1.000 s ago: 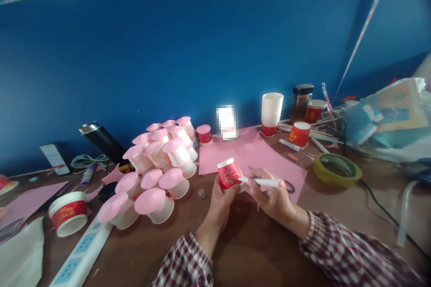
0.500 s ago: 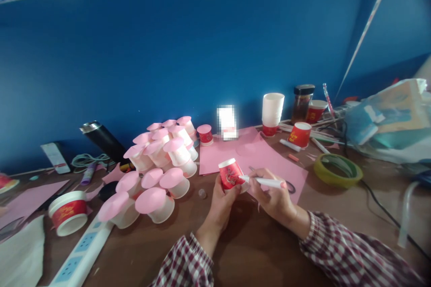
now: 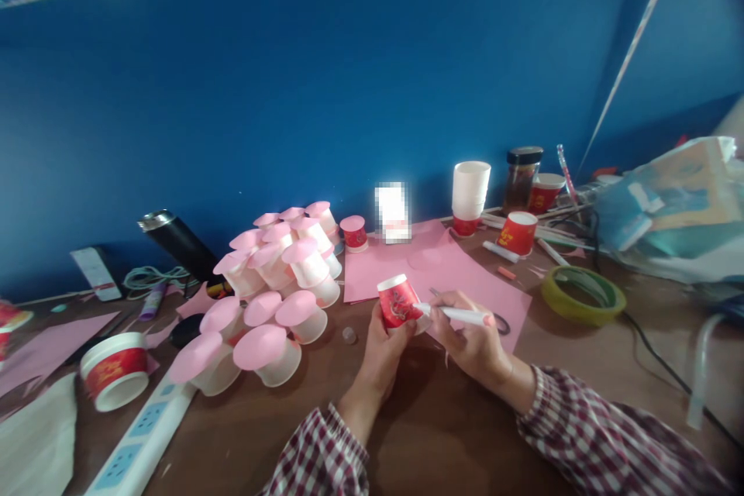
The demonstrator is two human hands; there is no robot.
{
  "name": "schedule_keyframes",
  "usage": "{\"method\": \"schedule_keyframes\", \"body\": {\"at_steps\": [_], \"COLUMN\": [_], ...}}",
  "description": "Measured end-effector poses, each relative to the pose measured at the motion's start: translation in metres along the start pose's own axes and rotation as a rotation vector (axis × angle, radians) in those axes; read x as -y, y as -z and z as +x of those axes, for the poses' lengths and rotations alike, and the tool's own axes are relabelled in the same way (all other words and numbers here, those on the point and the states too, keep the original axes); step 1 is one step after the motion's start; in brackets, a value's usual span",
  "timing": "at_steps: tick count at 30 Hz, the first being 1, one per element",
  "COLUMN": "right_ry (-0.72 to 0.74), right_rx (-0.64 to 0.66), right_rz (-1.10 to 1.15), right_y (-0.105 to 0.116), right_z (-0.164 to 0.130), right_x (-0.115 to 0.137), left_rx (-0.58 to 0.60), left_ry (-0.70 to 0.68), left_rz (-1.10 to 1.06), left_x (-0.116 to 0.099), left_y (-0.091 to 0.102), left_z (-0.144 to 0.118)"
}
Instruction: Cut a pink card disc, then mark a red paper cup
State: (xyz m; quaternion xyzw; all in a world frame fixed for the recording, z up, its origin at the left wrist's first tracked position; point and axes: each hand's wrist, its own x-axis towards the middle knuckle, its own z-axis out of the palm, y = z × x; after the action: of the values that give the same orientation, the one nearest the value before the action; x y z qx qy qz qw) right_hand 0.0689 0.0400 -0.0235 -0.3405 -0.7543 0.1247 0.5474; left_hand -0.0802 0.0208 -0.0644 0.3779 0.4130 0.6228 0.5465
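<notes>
My left hand grips a small red paper cup, held upside down and tilted over the pink paper sheet. My right hand holds a white pen whose tip touches the cup's side. Both sleeves are red-and-white plaid. Black scissors lie on the pink sheet, partly hidden behind my right hand.
Several upturned cups with pink paper discs pile up at the left. A red-banded cup and a white power strip lie near the front left. A tape roll, stacked white cups, a jar and red cups stand at the right.
The hands, cup and pen have barely moved. The red-banded cup at the front left has shifted slightly left and down in the picture.
</notes>
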Motion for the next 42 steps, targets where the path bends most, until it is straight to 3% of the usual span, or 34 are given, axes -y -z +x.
{"method": "schedule_keyframes", "body": {"at_steps": [11, 26, 36, 42], "right_ry": [0.082, -0.075, -0.075, -0.061], "right_rx": [0.029, -0.011, 0.006, 0.028], "right_rz": [-0.031, 0.035, 0.078, -0.014], "right_y": [0.0026, -0.0016, -0.0007, -0.0022], "right_z": [-0.0002, -0.0013, -0.0006, -0.0055], "right_x": [0.0044, -0.0015, 0.0005, -0.0034], "left_rx": [0.015, 0.026, 0.043, 0.022], "left_ry": [0.011, 0.009, 0.008, -0.001], "left_rz": [-0.001, 0.002, 0.002, 0.027], "left_x": [-0.0027, -0.0031, -0.0040, -0.0017], "left_y": [-0.0015, -0.0011, -0.0010, -0.0004], "left_z": [-0.0009, -0.0010, -0.0012, 0.0003]}}
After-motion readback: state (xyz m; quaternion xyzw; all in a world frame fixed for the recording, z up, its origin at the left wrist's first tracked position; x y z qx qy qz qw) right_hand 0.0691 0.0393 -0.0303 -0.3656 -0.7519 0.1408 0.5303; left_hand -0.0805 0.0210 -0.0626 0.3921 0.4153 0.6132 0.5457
